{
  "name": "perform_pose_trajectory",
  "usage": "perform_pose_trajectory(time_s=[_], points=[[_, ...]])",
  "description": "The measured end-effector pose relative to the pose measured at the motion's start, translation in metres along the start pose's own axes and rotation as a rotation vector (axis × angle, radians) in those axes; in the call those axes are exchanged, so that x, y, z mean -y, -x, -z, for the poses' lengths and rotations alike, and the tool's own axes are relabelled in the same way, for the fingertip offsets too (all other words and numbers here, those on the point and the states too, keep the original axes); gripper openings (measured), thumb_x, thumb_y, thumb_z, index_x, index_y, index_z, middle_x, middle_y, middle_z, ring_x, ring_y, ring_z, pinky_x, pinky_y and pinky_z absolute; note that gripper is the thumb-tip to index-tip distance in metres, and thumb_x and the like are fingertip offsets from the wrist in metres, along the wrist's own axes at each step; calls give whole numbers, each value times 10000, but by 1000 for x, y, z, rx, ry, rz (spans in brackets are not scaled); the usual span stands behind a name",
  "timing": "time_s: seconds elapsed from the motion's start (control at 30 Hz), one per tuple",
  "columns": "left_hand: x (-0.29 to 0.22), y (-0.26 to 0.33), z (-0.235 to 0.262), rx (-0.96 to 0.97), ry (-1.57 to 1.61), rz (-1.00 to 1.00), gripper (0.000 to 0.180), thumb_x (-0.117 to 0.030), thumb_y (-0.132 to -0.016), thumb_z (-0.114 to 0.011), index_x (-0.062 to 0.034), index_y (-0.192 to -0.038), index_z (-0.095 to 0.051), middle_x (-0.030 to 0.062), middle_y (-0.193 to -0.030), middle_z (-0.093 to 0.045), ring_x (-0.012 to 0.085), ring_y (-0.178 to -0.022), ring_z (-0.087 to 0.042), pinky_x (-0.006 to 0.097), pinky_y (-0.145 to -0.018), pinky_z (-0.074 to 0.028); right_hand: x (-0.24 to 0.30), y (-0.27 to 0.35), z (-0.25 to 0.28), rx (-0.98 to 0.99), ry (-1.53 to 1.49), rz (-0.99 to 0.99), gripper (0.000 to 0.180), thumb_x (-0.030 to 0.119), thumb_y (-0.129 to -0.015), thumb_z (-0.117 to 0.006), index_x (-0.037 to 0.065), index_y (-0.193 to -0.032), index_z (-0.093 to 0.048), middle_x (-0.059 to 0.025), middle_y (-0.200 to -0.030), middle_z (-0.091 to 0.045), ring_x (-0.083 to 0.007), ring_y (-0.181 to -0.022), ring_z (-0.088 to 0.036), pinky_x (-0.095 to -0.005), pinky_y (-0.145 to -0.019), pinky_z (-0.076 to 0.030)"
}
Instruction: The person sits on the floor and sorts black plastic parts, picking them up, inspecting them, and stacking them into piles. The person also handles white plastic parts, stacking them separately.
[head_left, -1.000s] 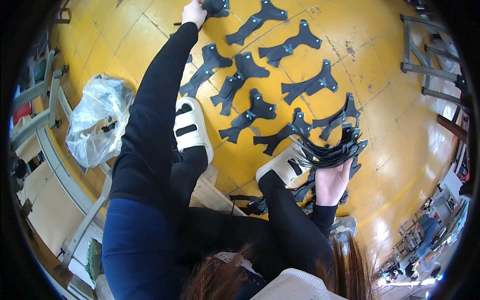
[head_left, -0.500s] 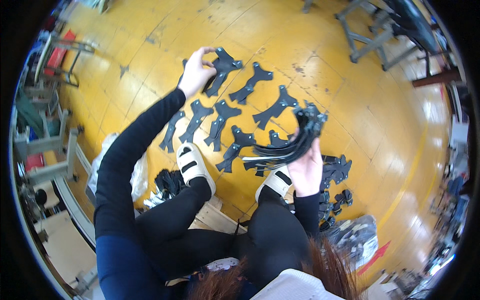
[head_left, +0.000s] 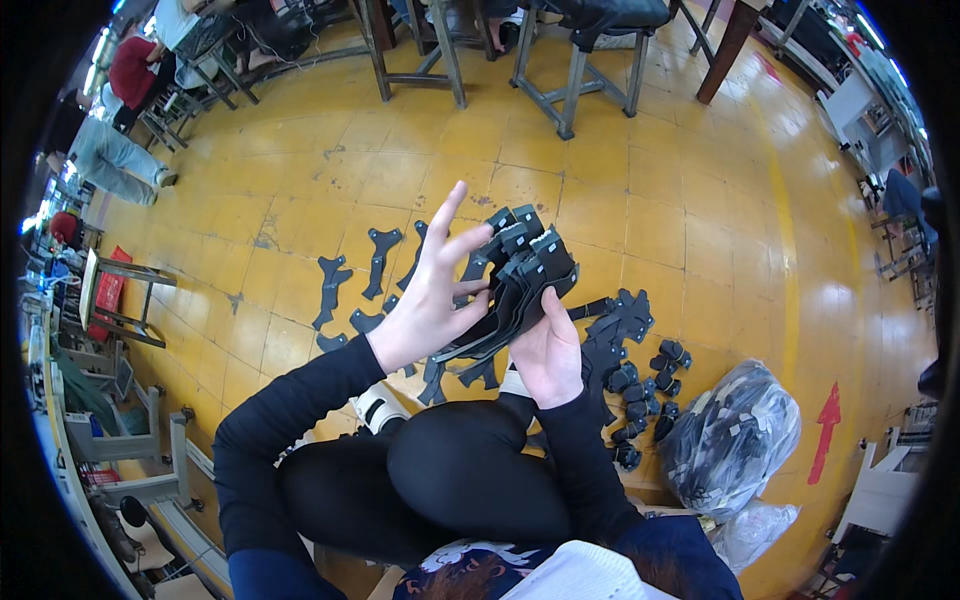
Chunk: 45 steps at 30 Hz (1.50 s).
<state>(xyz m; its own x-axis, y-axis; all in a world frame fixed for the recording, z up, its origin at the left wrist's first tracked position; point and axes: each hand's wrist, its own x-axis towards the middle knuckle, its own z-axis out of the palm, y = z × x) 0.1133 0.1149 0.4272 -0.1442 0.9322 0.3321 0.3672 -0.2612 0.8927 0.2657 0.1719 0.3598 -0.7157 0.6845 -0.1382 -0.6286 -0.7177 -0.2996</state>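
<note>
My right hand (head_left: 552, 352) is closed round a thick stack of black Y-shaped fabric pieces (head_left: 522, 275), its thumb along the near right side. The forked ends, with small pale marks, point up and away from me. At the stack's left side is my left hand (head_left: 432, 290), index finger stretched up and the others bent, fingertips against the stack's edge. Beyond and below my hands, single black Y-shaped pieces lie spread on the yellow floor, among them one piece (head_left: 380, 262) and another piece (head_left: 330, 290) at the left. My hands hide part of these rows.
A heap of similar black pieces (head_left: 620, 322) lies to the right, beside several small black bundles (head_left: 640, 395). A filled clear plastic bag (head_left: 735, 430) stands close by on the right. Ahead are stools (head_left: 575, 80); a person in jeans (head_left: 115, 160) stands far left.
My left hand has come back from the floor pieces to the stack. The stack is now upright and nearer the middle, and my view has tilted up toward the stools.
</note>
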Motion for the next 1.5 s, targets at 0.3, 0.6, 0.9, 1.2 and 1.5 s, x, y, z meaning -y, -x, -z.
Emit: perform_pose_trajectory(time_s=[0.3,0.6,0.9,1.2,1.5], points=[[-37,27,-20,-37,480,553,541,-253,-968,-543,-50,-1424,-335,73,-1390,-421,175,-1310,-357,328,-1092,-265,3,28,-33,102,437,181,378,60,-952,-505,19,-1320,-428,-66,-1275,-528,-163,-1176,-487,-320,-1028,-360],[-51,31,-24,-311,645,287,454,-219,-926,-632,-25,-1294,-450,62,-1196,-570,140,-1107,-523,303,-962,-416,-30,27,-68,183,588,399,368,42,-961,-506,5,-1295,-354,-106,-1236,-516,-162,-1121,-512,-307,-954,-419],[-63,25,-5,-404,800,292,304,-249,-941,-573,-29,-1149,-545,73,-1089,-620,174,-964,-615,323,-870,-492,-51,26,-100,119,393,464,471,86,-918,-604,28,-1313,-352,-105,-1225,-520,-178,-1149,-506,-313,-988,-399],[-65,27,-1,-341,794,309,267,-224,-954,-557,-63,-1167,-568,65,-1123,-626,162,-1014,-601,309,-869,-484,-55,22,-110,-7,314,496,262,74,-883,-670,22,-1121,-573,-45,-1043,-626,-130,-978,-590,-258,-889,-452],[-66,21,9,-235,678,460,320,-211,-945,-576,-50,-1221,-558,67,-1173,-611,162,-1069,-579,306,-920,-458,-41,14,-107,-42,-1,328,265,112,-902,-644,31,-1141,-561,-30,-1064,-605,-125,-1014,-569,-261,-877,-464]])
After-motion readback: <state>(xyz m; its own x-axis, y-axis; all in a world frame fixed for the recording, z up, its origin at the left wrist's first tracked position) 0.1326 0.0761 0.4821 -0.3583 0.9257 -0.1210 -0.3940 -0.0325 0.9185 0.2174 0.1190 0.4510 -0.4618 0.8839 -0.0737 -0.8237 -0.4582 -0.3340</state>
